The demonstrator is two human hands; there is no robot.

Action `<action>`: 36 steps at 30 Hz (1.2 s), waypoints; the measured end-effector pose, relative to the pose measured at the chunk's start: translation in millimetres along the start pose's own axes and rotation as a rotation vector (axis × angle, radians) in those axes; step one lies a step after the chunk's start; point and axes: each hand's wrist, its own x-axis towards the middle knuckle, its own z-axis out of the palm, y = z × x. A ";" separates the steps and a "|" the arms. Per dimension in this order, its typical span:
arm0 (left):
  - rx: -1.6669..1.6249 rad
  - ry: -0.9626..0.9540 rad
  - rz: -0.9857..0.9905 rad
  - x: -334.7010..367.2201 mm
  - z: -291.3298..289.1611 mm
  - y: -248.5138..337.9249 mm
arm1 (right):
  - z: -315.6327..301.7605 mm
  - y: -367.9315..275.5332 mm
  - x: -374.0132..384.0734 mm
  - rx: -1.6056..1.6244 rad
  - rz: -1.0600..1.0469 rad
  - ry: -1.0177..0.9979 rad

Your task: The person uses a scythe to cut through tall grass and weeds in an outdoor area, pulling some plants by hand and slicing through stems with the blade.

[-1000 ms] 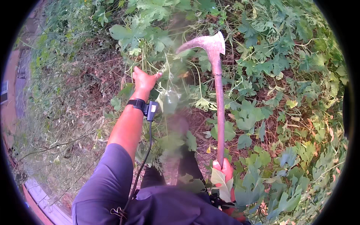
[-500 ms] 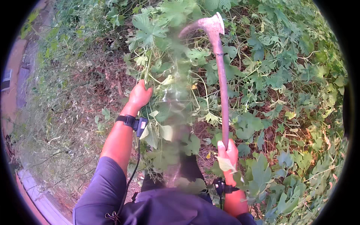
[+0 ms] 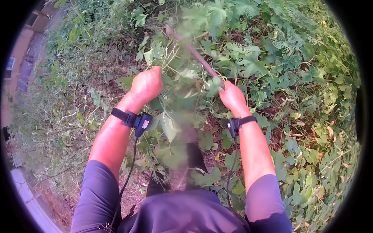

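Note:
My left hand [image 3: 147, 85] is closed in a fist around a bunch of green vine stems [image 3: 171, 59], whose leaves hang below the wrist. My right hand [image 3: 233, 99] grips the long brown wooden handle of a hooked chopping tool [image 3: 200, 58]. The handle slants up and left from my fist, across the vines beyond my left hand. Its far end lies among the leaves, and the blade cannot be made out there. Each wrist wears a black strap with a small box and a cable.
Dense broad-leaved vines [image 3: 268, 70] cover the ground ahead and to the right. Thin, drier weeds [image 3: 77, 112] spread on the left. A pale ledge [image 3: 31, 198] runs along the lower left, and part of a building [image 3: 17, 54] shows at the upper left edge.
My right hand has moved up and forward, swinging the tool from upright to slanting left, its head now among the leaves. My left hand has risen slightly, still gripping the vines.

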 end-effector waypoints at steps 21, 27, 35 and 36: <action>-0.245 0.020 0.481 -210.1 -16.2 -28.6 | 4.1 -47.4 -547.6 1.080 0.810 -0.022; -0.100 0.059 0.397 -229.8 23.9 -49.7 | -17.5 -32.9 -400.3 0.647 0.438 0.167; -0.162 0.007 0.356 -241.7 34.5 -42.9 | -50.0 -109.4 -102.8 -0.168 -0.166 0.067; -0.144 -0.002 0.345 -241.0 31.0 -43.4 | -46.9 -120.1 -83.9 -0.195 -0.166 0.030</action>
